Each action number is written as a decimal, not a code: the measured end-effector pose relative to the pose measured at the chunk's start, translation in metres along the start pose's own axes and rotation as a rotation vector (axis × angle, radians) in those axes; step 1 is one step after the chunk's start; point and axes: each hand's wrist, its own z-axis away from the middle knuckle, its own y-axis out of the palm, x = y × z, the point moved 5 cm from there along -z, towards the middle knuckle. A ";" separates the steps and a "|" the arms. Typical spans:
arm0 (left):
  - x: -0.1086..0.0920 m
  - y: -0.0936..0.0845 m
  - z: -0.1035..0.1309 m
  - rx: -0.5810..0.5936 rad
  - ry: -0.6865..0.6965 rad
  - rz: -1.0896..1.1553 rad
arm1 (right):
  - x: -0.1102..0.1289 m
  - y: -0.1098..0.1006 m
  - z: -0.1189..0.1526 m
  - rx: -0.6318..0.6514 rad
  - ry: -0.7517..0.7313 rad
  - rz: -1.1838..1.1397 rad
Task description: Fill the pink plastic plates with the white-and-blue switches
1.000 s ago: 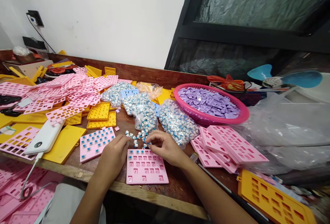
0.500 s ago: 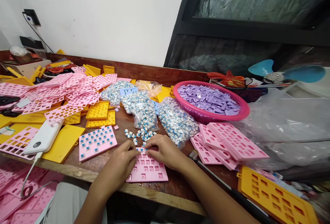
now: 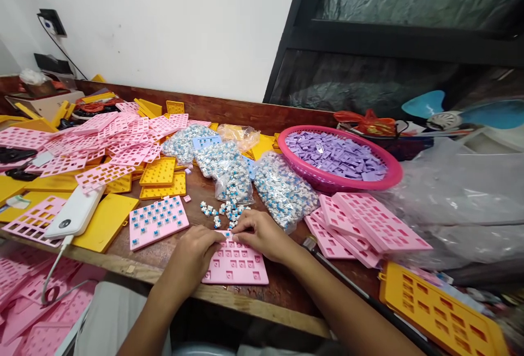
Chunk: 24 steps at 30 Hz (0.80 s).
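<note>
A pink keyboard plate with rows of square sockets lies flat near the table's front edge. Along its far edge sits a blue-and-white key switch, between my two hands. My left hand is closed on the plate's left side, fingertips near the top row. Over the far right corner, the fingers of my right hand are pinched together; whatever they hold is hidden. Just beyond lie loose key switches. To the left is a second pink plate carrying many switches.
Bags of switches stand behind, beside a pink basket of purple pieces. Stacked pink plates and a yellow plate lie right. A white power bank with a cable, yellow plates and heaped pink grids fill the left.
The view has shifted slightly, moving the scene a little to the right. Both hands stay at the plate's far edge, with only small finger movements.
</note>
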 end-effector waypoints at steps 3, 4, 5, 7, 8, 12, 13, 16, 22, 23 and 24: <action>0.005 0.000 0.004 -0.012 -0.029 0.000 | 0.001 0.000 0.000 0.007 0.000 -0.006; 0.006 0.000 0.004 -0.008 -0.036 -0.008 | 0.001 0.000 0.000 0.007 0.002 -0.001; 0.006 0.000 0.004 0.000 -0.044 -0.016 | 0.001 0.000 0.000 0.006 0.004 0.008; 0.005 0.000 0.003 0.015 -0.059 -0.024 | 0.000 0.001 0.001 0.003 0.011 0.024; 0.005 -0.001 0.003 0.020 -0.066 -0.028 | -0.001 0.001 0.001 0.003 0.013 0.021; 0.002 -0.001 0.003 0.013 -0.057 -0.020 | -0.004 0.000 -0.001 0.031 -0.010 -0.084; 0.002 -0.001 0.004 0.004 -0.045 -0.011 | -0.004 -0.001 -0.002 0.051 -0.031 -0.120; 0.004 0.000 0.006 -0.033 0.000 0.006 | -0.002 -0.007 -0.005 0.010 -0.081 -0.149; 0.003 0.002 0.007 -0.066 0.056 -0.075 | 0.001 -0.007 -0.007 -0.038 -0.169 0.108; 0.001 0.002 0.006 -0.068 0.053 -0.104 | 0.000 -0.005 -0.008 -0.024 -0.172 0.135; 0.000 0.001 0.006 -0.070 0.050 -0.131 | -0.002 -0.003 -0.008 -0.016 -0.167 0.158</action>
